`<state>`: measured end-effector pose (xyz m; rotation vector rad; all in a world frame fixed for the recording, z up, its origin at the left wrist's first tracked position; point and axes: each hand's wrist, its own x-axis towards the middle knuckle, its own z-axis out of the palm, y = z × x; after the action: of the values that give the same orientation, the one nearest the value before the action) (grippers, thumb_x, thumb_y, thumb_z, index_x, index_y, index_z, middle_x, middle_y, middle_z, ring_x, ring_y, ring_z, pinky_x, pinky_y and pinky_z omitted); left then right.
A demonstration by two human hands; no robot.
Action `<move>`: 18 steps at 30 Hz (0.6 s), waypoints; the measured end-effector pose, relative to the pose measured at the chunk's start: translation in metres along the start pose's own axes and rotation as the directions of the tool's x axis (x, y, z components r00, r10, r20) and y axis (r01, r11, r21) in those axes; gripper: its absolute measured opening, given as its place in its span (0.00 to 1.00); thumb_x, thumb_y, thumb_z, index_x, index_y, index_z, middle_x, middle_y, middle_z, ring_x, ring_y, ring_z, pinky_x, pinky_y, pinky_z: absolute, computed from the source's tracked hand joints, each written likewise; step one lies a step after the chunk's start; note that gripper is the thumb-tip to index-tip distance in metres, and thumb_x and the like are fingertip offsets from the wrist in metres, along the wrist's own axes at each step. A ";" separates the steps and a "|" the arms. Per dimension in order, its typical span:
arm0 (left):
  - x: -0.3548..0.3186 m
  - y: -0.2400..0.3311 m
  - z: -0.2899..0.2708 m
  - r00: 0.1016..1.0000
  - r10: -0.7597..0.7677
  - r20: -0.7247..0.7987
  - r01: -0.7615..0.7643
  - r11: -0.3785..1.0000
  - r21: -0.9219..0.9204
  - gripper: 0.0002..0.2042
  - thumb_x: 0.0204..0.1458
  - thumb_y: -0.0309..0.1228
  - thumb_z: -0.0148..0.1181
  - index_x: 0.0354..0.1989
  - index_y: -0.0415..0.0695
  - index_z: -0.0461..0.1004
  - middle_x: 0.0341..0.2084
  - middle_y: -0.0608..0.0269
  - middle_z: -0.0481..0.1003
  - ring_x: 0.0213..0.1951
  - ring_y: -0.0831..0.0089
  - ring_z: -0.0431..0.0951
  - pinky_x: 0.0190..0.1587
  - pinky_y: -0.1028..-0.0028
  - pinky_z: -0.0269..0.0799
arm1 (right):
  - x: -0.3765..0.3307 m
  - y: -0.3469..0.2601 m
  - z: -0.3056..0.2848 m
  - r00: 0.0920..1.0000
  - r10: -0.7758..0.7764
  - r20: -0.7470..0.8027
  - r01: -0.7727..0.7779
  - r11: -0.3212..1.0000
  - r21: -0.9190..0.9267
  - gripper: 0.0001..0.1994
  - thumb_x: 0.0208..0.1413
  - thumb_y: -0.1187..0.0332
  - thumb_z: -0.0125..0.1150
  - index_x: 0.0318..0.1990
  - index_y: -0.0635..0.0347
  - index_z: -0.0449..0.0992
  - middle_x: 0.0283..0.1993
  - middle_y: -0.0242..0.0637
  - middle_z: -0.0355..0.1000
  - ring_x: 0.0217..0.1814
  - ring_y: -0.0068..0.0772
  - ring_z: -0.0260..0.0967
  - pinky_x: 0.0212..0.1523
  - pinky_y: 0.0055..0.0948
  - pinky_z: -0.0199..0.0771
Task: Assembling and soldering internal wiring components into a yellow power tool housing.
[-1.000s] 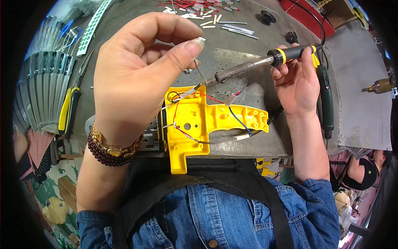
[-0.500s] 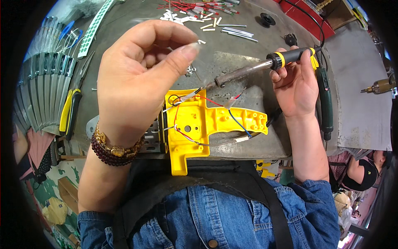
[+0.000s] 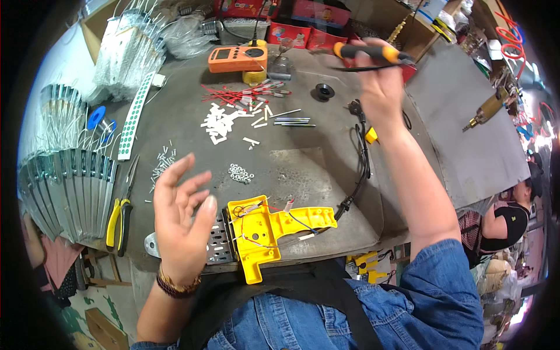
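Note:
Raised over the far right of the bench, my right hand (image 3: pixel 382 96) is closed round the black and yellow handle of a soldering iron (image 3: pixel 376 54). Its tip side points left and is blurred. My left hand (image 3: pixel 185 224) hovers palm inward with fingers apart, holding nothing, above a perforated metal plate (image 3: pixel 219 252) that it partly hides. Joined to that plate, a yellow plastic housing half (image 3: pixel 274 226) lies at the bench's front edge, its inside facing up. Red, blue and white wires run across it, and a black power cord (image 3: pixel 363 160) leads from its handle end.
On the bench lie nuts (image 3: pixel 239 173), screws (image 3: pixel 164 158), white sleeves (image 3: pixel 219 123), red wires (image 3: pixel 245 92), metal rods (image 3: pixel 294 122) and a black spool (image 3: pixel 324 91). Pliers (image 3: pixel 121 224) and metal plates (image 3: pixel 73 192) are left. An orange multimeter (image 3: pixel 238 59) stands behind. Another person (image 3: pixel 508 224) is at right.
My right hand has carried the soldering iron away from the housing, up toward the back right. My left hand has drawn back and its fingers have spread. The view now takes in more of the bench.

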<state>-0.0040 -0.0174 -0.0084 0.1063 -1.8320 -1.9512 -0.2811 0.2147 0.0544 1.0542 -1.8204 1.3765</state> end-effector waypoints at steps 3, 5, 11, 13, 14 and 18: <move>-0.015 -0.004 -0.019 0.989 0.085 0.118 -0.124 0.916 0.382 0.29 0.53 0.32 0.65 0.62 0.36 0.63 0.57 0.53 0.70 0.57 0.63 0.71 0.59 0.66 0.63 | 0.031 0.028 0.032 0.996 0.056 0.072 -0.048 0.992 -0.114 0.14 0.62 0.68 0.58 0.53 0.59 0.69 0.48 0.39 0.74 0.50 0.33 0.72 0.52 0.31 0.70; -0.012 0.008 -0.022 0.933 0.169 0.317 -0.330 0.752 0.571 0.32 0.50 0.38 0.68 0.61 0.37 0.64 0.56 0.53 0.70 0.56 0.60 0.71 0.59 0.63 0.63 | 0.042 0.055 0.046 0.987 0.098 0.131 -0.073 0.980 -0.183 0.15 0.59 0.70 0.59 0.53 0.56 0.71 0.46 0.43 0.75 0.51 0.44 0.73 0.53 0.36 0.71; -0.015 0.003 -0.039 0.812 0.097 0.575 -0.531 0.529 0.662 0.45 0.31 0.51 0.75 0.61 0.41 0.67 0.50 0.52 0.71 0.53 0.54 0.70 0.56 0.57 0.62 | 0.027 0.038 0.040 0.668 0.611 0.424 -0.215 0.704 -0.677 0.11 0.60 0.65 0.60 0.39 0.66 0.79 0.33 0.35 0.77 0.39 0.22 0.74 0.42 0.27 0.73; -0.020 0.007 -0.044 0.843 0.113 0.525 -0.493 0.552 0.672 0.45 0.31 0.50 0.76 0.60 0.41 0.68 0.49 0.53 0.71 0.52 0.54 0.70 0.56 0.57 0.62 | 0.003 -0.017 0.025 0.505 0.596 0.624 -0.326 0.801 -0.501 0.14 0.58 0.58 0.63 0.33 0.63 0.82 0.30 0.37 0.79 0.37 0.26 0.76 0.40 0.30 0.75; -0.021 0.010 -0.045 0.852 0.143 0.504 -0.489 0.564 0.665 0.45 0.30 0.49 0.76 0.60 0.42 0.68 0.48 0.54 0.71 0.51 0.54 0.71 0.56 0.58 0.62 | -0.017 -0.032 0.009 0.382 0.544 0.747 -0.442 0.817 -0.369 0.15 0.57 0.57 0.65 0.34 0.62 0.82 0.31 0.35 0.79 0.36 0.23 0.75 0.39 0.28 0.74; -0.024 0.015 -0.033 0.816 0.219 0.534 -0.544 0.602 0.584 0.28 0.32 0.40 0.76 0.46 0.49 0.78 0.35 0.63 0.69 0.39 0.61 0.71 0.46 0.62 0.63 | -0.075 -0.110 -0.010 0.237 0.203 0.950 -0.351 0.930 -0.111 0.17 0.46 0.57 0.76 0.37 0.59 0.81 0.34 0.36 0.74 0.39 0.33 0.73 0.40 0.33 0.71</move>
<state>0.0332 -0.0387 -0.0040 -0.4792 -2.5458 -0.8835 -0.1482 0.2264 0.0463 2.0092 -2.9449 1.0441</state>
